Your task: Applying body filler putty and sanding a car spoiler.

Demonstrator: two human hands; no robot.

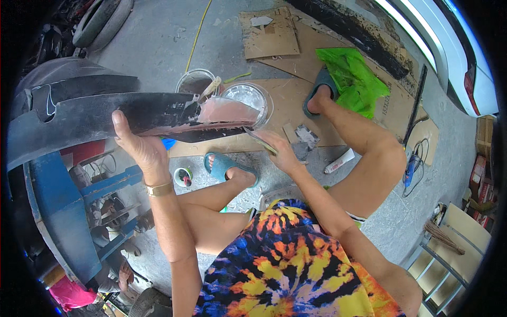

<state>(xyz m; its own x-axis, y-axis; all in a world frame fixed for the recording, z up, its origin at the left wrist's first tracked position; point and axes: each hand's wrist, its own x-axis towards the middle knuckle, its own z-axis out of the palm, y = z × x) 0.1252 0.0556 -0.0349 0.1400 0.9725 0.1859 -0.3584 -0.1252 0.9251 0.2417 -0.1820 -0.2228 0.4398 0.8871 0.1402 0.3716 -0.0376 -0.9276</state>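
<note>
A long, curved black panel, like part of a car bumper, reaches across from the left. Its right end carries a smoothed patch of pink filler, with a rough pink line along the lower edge. My left hand grips the panel's near edge, thumb up against the face and fingers hidden under it. In my right hand is a thin, flat, blade-like tool. Its dark tip meets the panel's lower right edge, just below the pink patch. My right fingers are closed around the tool.
A blue metal bench stands left. Behind the panel are a round can and a silver tin. Cardboard and a green plastic bag lie beyond. A white tube, a corded blue tool and a chair are rightward.
</note>
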